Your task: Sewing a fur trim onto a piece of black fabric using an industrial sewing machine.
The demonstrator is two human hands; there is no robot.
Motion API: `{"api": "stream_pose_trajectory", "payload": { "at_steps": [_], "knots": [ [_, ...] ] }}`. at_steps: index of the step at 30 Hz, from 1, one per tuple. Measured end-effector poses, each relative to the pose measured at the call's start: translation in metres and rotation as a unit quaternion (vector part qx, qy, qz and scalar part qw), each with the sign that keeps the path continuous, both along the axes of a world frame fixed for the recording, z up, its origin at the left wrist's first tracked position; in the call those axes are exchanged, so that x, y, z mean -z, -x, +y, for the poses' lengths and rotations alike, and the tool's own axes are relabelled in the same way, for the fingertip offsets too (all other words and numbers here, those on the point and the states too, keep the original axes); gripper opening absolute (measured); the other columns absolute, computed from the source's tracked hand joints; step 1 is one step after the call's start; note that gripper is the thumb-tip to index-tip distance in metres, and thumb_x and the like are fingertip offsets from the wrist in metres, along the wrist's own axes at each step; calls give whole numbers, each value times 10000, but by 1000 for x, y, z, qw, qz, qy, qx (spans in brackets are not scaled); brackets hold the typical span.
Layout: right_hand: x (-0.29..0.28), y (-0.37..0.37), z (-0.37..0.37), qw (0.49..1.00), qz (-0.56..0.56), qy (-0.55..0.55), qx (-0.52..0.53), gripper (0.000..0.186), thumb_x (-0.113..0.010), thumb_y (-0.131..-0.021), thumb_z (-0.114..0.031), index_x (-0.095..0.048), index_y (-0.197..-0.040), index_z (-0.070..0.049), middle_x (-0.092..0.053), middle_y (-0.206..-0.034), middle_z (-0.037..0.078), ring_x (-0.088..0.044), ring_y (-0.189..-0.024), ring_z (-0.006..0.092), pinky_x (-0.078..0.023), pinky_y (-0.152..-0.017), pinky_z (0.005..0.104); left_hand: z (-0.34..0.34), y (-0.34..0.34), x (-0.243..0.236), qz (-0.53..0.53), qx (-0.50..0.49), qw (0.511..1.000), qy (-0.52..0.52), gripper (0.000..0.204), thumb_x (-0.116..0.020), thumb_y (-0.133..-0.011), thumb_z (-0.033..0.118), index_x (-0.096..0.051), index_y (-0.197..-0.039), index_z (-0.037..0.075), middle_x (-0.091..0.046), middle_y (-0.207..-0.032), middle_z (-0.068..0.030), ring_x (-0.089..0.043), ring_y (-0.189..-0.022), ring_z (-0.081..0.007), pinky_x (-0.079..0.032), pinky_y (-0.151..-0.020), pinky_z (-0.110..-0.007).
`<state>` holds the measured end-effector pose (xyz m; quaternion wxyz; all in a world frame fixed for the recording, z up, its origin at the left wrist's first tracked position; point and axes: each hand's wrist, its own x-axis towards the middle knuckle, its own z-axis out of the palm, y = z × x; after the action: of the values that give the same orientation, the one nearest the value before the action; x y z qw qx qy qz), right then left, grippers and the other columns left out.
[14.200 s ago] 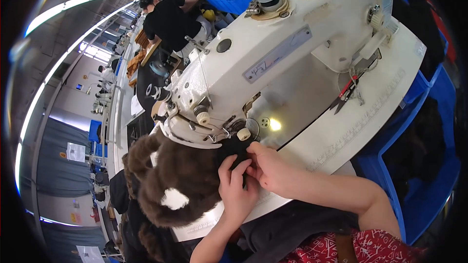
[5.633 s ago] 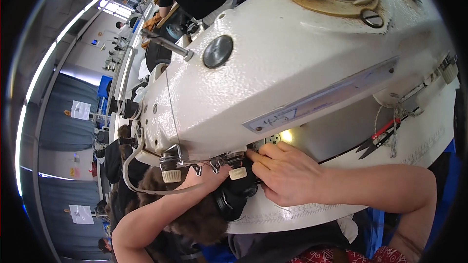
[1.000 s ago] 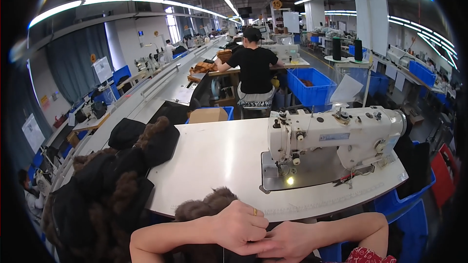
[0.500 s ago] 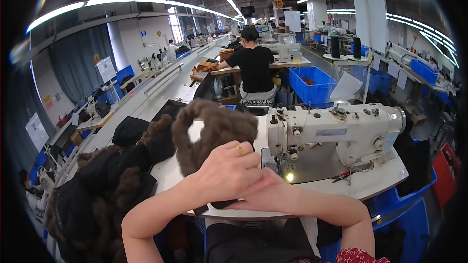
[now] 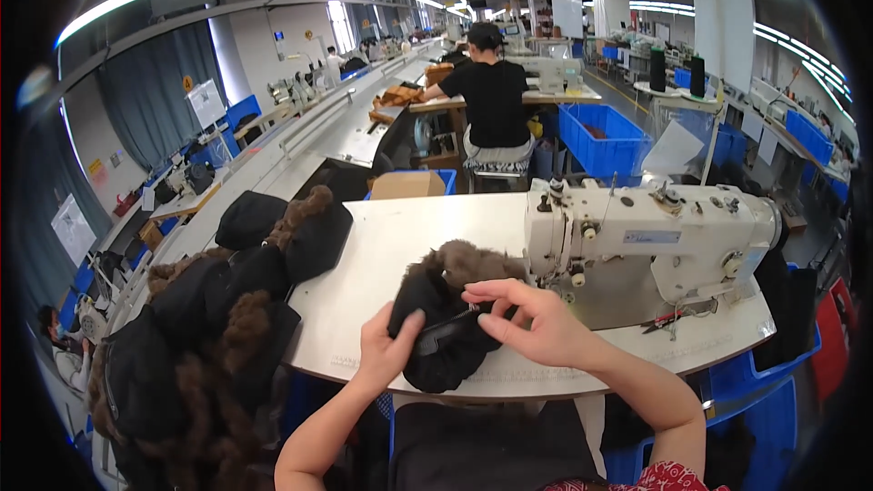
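A black fabric piece with brown fur trim, which looks like a hood (image 5: 455, 362), lies on the front of the white sewing table. My left hand (image 5: 386, 347) grips its left side, thumb on top of the cloth and fingers underneath. My right hand (image 5: 538, 320) pinches its upper right edge between thumb and fingers, beside a zipper-like strip. The brown fur (image 5: 468, 260) bunches toward the far side, near the sewing machine (image 5: 650, 241). What lies under the folded cloth is hidden.
A heap of similar black fur-trimmed pieces (image 5: 227, 300) hangs off the table's left side. Red-handled snips (image 5: 661, 320) lie by the machine base. Blue bins (image 5: 755, 423) stand at the lower right. Ahead, a person in black (image 5: 485, 100) sits at another machine.
The hood came down from a raised, fur-up position onto the table. My hands, crossed together before, have moved apart to its two sides. The view has shifted slightly.
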<state>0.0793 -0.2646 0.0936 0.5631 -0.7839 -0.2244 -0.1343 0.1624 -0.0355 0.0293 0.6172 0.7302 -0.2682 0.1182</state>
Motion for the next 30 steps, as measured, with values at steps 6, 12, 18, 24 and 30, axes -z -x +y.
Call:
{"api": "stream_pose_trajectory", "payload": {
  "at_steps": [6,12,18,24,30],
  "knots": [
    [53,-6,-18,963,-165,149,150,289,-678,-851,-102,-641,-1133,-53,-645,-1129,92,-607,-980,242,-523,-777,328,14,-8,7,156,14,978,139,437,-477,-1036,359,-677,-965,-22,-654,-865,13,-534,-746,-27,-425,-648,-185],
    [46,-23,6,896,-344,236,153,388,-743,-754,-79,-625,-1123,-53,-626,-1206,87,-579,-1053,265,-467,-873,373,27,-6,11,138,35,979,149,451,-449,-1045,359,-663,-1020,-37,-659,-941,-3,-554,-830,-45,-446,-745,-202],
    [36,-34,30,891,-316,287,154,461,-748,-740,-137,-616,-1174,-50,-607,-1224,74,-542,-1053,272,-459,-877,375,32,11,3,60,-24,994,88,269,-558,-983,112,-566,-1214,-27,-626,-1124,-79,-574,-1028,-130,-445,-936,-278],
    [36,-37,28,915,-299,249,107,464,-741,-753,-158,-617,-1189,-58,-615,-1207,74,-535,-1040,275,-451,-885,368,32,15,2,-208,-75,975,-4,584,-706,-779,29,-474,-1312,-27,-520,-1324,-181,-517,-1215,-284,-392,-1047,-380],
    [34,-41,47,920,-262,250,153,356,-734,-775,-192,-647,-1092,-55,-622,-1009,57,-548,-978,242,-444,-890,377,15,13,-27,-354,-164,913,-120,322,-787,-688,42,-671,-985,83,-648,-895,-40,-595,-838,-201,-344,-1052,-454]
  ]
}}
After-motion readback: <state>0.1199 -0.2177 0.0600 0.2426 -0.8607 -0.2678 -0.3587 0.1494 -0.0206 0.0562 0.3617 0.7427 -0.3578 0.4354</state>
